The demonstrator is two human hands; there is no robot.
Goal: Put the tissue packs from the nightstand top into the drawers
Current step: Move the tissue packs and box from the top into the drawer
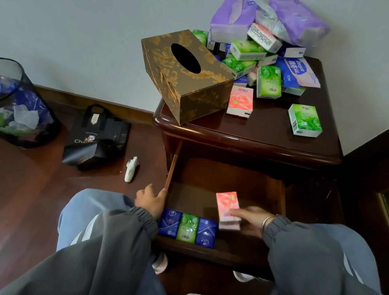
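I have the pink rose-printed tissue pack in the right hand, fingers closed around its near end. It hangs low inside the open dark-wood drawer, toward 5 o'clock of the drawer. I judge it not yet set down.

Touching it at its 9 o'clock runs a row of 3 packs along the drawer's front wall: a blue tissue pack, a green leaf-printed tissue pack and a second blue tissue pack. So I count 3 stored and a 4th going in.

The left hand sits at the drawer's 8 o'clock corner, fingers curled against the side wall. I cannot tell whether they actually clasp it.

Most of the job remains. On the dark polished nightstand top, a heap of green, blue, pink and white small packs fills 12 o'clock, with 2 large purple soft packs on top. A loose pink pack lies near the centre and a loose green pack at 3 o'clock.

A gold-patterned brown tissue box overhangs the top's 9 o'clock edge.
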